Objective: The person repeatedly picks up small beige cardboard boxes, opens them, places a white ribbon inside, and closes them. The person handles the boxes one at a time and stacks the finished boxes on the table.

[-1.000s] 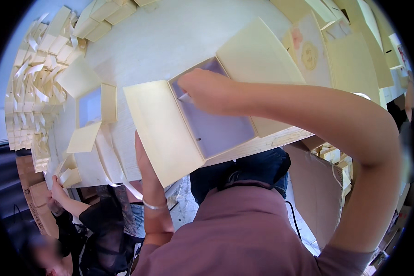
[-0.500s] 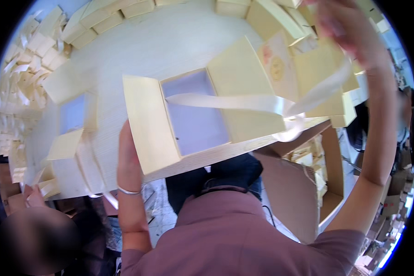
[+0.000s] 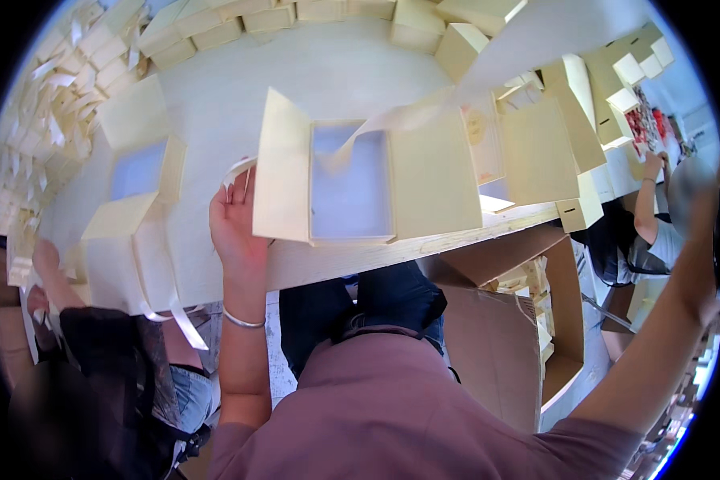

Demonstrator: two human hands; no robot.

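Note:
A cream gift box (image 3: 352, 200) lies on the table in front of me, its two flaps spread left and right and its inside pale lavender. At its left flap is my left hand (image 3: 236, 216), palm up. Those fingers are curled around a short end of white ribbon (image 3: 237, 170). Another length of white ribbon (image 3: 488, 76) rises from inside the box and stretches to the upper right, leaving the view. My right arm is raised at the right rim; its hand lies beyond the picture.
To the left stands another open cream box (image 3: 140, 172), near a co-worker's hand (image 3: 48, 264). Stacked cream boxes (image 3: 268, 16) line the table's far side. More open boxes (image 3: 536, 152) stand right. A large cardboard carton (image 3: 488, 344) sits below the table's edge. Another person works far right.
My right hand has swung up and out of view, drawing the ribbon taut toward the upper right. My left hand now shows its fingers beside the left flap. The box appears shifted slightly right.

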